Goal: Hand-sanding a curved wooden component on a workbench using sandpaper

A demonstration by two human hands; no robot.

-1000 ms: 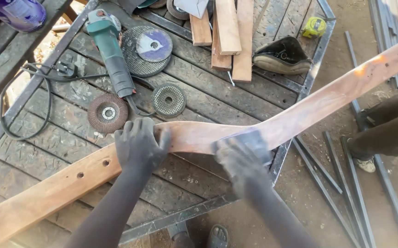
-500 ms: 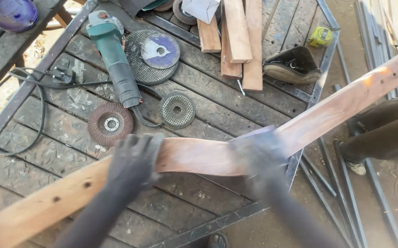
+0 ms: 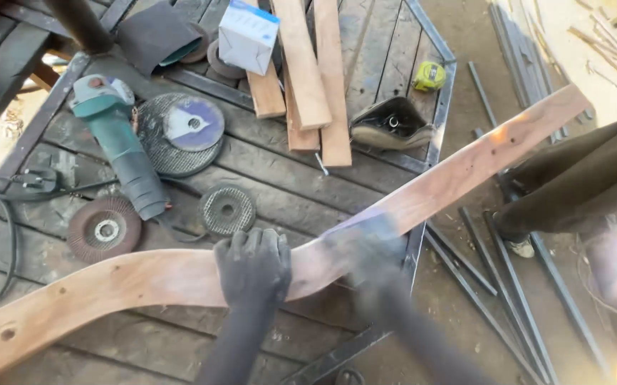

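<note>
While the long curved reddish-brown wooden plank (image 3: 180,278) lies across the dark slatted wooden table (image 3: 266,178), the person's left hand (image 3: 253,267) rests flat on top of it near its bend, fingers curled over the far edge and pressing down. Just beside that hand, further along the plank, the right hand (image 3: 365,249) is a blur; it lies on the wood, but whether it is spread or gripping cannot be told. One end of the plank reaches past the table's metal-framed edge and out over the sandy ground. Beyond the plank on the table lie a green angle grinder (image 3: 120,146), a large grey cutting disc (image 3: 180,132) touching it, a brown flap disc (image 3: 104,229) and a smaller grey wire disc (image 3: 228,209). Farther from the plank stand short pale wooden boards (image 3: 312,78), a white-and-blue cardboard box (image 3: 248,34), a worn dark shoe (image 3: 392,125) and a yellow tape measure (image 3: 429,75).
</note>
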